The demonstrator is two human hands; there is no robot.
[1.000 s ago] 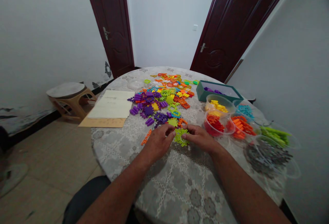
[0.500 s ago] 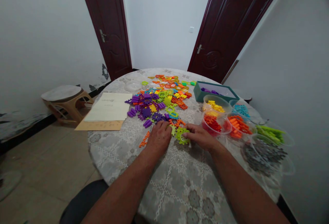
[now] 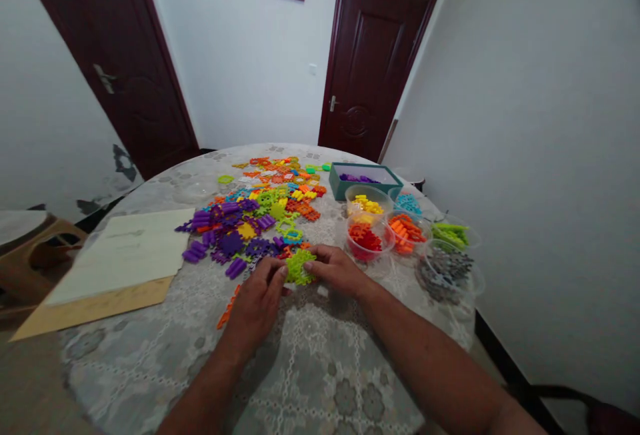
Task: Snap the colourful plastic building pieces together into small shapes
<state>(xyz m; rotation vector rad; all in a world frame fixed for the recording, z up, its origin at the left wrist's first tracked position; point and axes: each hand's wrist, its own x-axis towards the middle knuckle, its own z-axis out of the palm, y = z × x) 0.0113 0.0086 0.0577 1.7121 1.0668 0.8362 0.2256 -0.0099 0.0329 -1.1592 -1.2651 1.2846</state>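
Observation:
A lime-green toothed plastic building piece is held between my hands, just above the near side of the table. My right hand pinches its right edge between thumb and fingers. On the left edge, my left hand closes with thumb and fingertips. Whether this is one piece or two pressed together I cannot tell. An orange strip piece lies beside my left wrist. Beyond my hands spreads a heap of loose pieces, with purple ones nearest and lime-green ones further back.
Clear tubs hold yellow, red, orange and grey pieces at right. Behind them stands a green box with purple pieces. Paper sheets lie at left on the patterned tablecloth.
My view has swung to the right, so the scene sits further left. My hands have come closer together, and the lime-green piece is now lifted and tilted between them.

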